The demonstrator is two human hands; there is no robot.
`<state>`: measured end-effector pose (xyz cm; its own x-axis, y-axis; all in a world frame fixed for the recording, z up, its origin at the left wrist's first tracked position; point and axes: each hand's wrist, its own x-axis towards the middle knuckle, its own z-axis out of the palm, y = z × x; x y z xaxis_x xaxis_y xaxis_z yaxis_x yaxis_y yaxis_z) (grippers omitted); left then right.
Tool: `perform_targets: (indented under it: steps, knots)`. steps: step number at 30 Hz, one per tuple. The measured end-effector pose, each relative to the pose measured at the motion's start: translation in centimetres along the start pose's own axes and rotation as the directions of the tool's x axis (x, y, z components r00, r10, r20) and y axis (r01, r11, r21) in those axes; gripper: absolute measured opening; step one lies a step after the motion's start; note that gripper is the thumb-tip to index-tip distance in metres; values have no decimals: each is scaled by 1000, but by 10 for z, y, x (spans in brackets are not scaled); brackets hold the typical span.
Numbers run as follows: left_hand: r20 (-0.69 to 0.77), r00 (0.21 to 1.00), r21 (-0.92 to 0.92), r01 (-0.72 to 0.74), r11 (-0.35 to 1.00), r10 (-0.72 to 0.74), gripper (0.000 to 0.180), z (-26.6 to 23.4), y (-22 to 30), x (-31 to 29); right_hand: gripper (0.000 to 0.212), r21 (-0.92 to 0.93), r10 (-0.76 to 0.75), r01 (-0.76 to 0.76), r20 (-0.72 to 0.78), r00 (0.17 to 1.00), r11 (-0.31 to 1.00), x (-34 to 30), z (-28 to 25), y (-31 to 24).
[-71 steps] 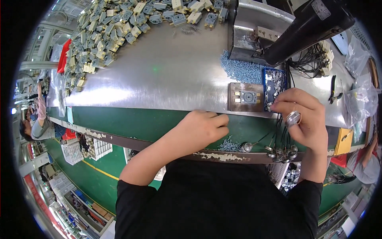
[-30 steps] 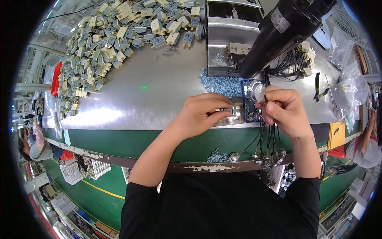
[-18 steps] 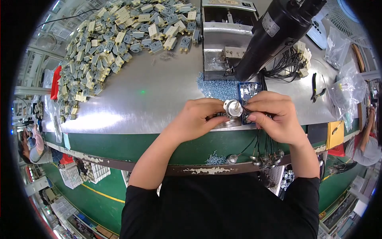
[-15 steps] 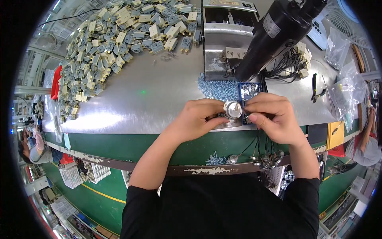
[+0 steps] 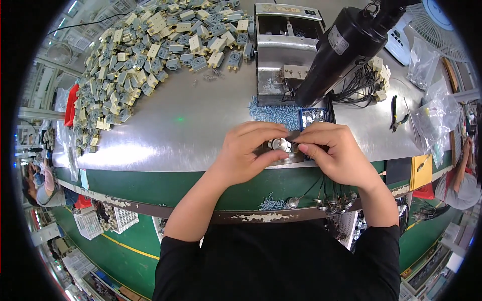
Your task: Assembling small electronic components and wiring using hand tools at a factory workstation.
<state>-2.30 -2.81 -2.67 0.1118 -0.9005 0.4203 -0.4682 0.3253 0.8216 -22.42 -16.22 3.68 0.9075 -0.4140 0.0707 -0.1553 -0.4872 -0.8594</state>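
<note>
Gleaming, round silver cap [image 5: 280,145]; left hand [image 5: 243,151] curled around it, right hand [image 5: 335,153] pinching dark lead [image 5: 294,145].

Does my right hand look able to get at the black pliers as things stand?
Likely yes: only metal tabletop shows between your right hand and the black pliers, though that hand is occupied at the round silver part.

The left hand [image 5: 246,152] and right hand [image 5: 335,150] partly hide the metal block [image 5: 294,160].
</note>
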Motion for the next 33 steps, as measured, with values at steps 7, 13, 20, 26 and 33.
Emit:
perform_targets:
  steps: [7,13,20,26,33]
  knots:
    - [-28,1000,172,2,985,3,37,22,-8,-7,8,-28,216,-220,-100,971,975,-1,12,19]
    - [-17,995,33,102,994,-101,35,28,-11,-11,5,-62,183,-188,-80,980,980,-2,16,24]
    - [37,989,-48,144,988,-142,33,21,-13,-6,5,-88,138,-148,-106,985,985,-2,23,21]
    - [64,989,-49,139,989,-136,32,19,-16,-6,6,-189,82,-106,-134,988,976,-2,26,20]
    - [48,992,-106,118,987,-113,30,20,-20,-8,6,-151,111,-101,60,992,983,20,5,28]
